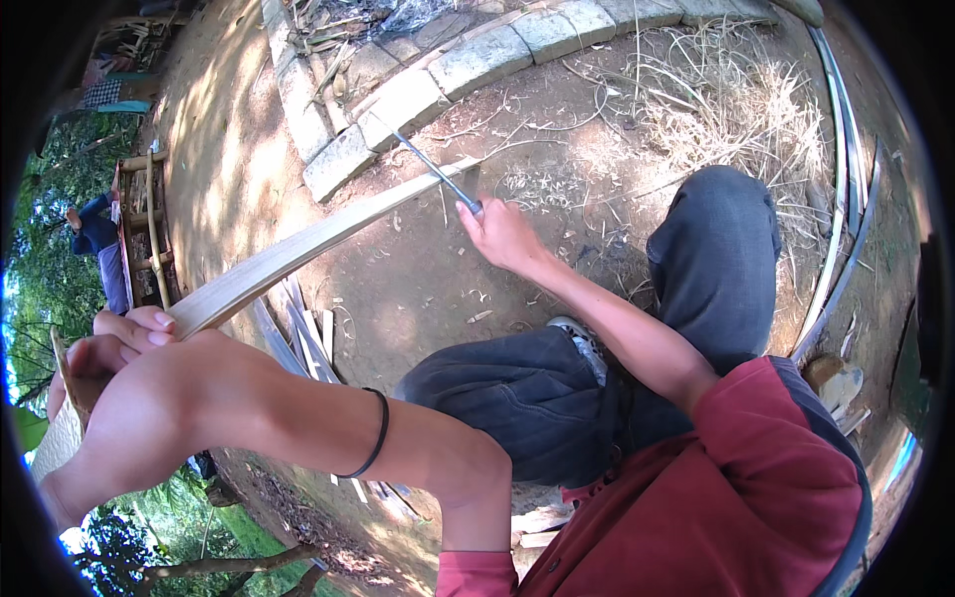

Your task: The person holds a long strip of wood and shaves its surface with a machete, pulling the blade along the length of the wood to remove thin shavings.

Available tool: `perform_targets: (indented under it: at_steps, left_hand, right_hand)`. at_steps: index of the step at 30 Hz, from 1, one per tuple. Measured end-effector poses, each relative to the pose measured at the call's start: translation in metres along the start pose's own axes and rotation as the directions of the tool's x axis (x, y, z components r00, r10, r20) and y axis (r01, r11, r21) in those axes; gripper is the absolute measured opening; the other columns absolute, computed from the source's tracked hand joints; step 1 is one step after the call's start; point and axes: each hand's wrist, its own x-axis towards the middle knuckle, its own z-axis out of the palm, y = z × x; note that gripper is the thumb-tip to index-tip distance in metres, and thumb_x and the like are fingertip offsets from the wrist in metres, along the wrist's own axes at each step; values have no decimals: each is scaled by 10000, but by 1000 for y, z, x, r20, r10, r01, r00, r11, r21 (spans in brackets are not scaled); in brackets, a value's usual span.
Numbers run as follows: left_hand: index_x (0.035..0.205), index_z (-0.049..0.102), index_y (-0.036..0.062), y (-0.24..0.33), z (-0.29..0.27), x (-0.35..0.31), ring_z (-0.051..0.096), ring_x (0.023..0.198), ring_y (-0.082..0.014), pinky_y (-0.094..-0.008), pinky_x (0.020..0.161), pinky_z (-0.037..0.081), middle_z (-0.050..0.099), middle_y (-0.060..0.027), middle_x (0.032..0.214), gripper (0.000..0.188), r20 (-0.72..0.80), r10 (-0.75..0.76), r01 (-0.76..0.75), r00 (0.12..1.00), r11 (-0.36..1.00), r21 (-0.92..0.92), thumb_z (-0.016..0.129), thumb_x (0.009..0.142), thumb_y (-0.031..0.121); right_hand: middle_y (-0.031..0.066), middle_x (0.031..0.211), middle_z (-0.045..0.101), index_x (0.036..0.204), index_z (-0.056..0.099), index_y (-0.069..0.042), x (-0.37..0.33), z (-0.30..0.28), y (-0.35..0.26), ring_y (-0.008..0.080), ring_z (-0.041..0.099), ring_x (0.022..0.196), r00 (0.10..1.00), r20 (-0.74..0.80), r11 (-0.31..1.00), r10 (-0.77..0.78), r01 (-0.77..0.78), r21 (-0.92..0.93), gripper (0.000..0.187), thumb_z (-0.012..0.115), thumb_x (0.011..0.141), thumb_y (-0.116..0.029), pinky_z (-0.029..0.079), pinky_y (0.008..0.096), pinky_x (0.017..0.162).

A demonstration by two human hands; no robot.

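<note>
My left hand (pixel 127 343), at the far left, has its fingers wrapped round a long pale strip of split bamboo or wood (pixel 298 242). The strip slants up and away toward the middle, where its far end narrows. My right hand (pixel 504 237) is closed round the handle of a thin-bladed knife (pixel 423 160). Its blade crosses the strip near the narrow end and points up to the left. A thin curl of fibre trails from that end. The strip's near end is partly hidden behind my left hand and forearm.
A curved row of pale blocks (pixel 479 62) edges a patch of ash beyond the strip. A heap of dry shavings (pixel 751 114) lies at the upper right, beside long split strips (pixel 854 214). More cut strips (pixel 311 333) lie by my knee. A bamboo bench (pixel 154 224) stands left, with another person nearby.
</note>
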Motion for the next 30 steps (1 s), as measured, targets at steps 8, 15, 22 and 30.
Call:
perform_targets:
  at_steps: [8,15,22,30]
  left_hand:
    - [729,440,-2,0,-3,-21,303,415,-174,-267,350,298,356,-87,549,1029,166,84,-94,983,994,54,178,656,991]
    - [749,398,13,14,9,-32,293,414,-154,-252,334,287,371,-84,583,995,164,111,-127,980,988,91,119,691,966]
    - [687,380,22,27,-7,-31,290,418,-147,-259,319,295,356,-82,596,983,221,102,-140,970,976,165,92,692,962]
    - [802,410,-9,17,-5,-18,288,471,-163,-271,322,247,411,-117,681,950,204,44,-66,978,993,102,142,770,902]
  right_hand:
    - [128,487,509,628,529,15,4,-17,-28,262,560,452,989,139,998,50,-45,-44,524,493,991,-361,427,446,495]
    - [124,509,547,698,568,17,23,-5,49,280,571,425,968,66,970,242,-238,-53,540,470,990,-426,462,443,497]
    - [148,528,581,666,580,24,-6,-33,-42,290,618,491,967,188,983,173,-182,33,541,473,985,-399,478,432,534]
    - [237,577,581,718,579,54,-15,-14,0,401,597,538,997,-27,996,68,-69,-47,487,519,972,-358,449,486,550]
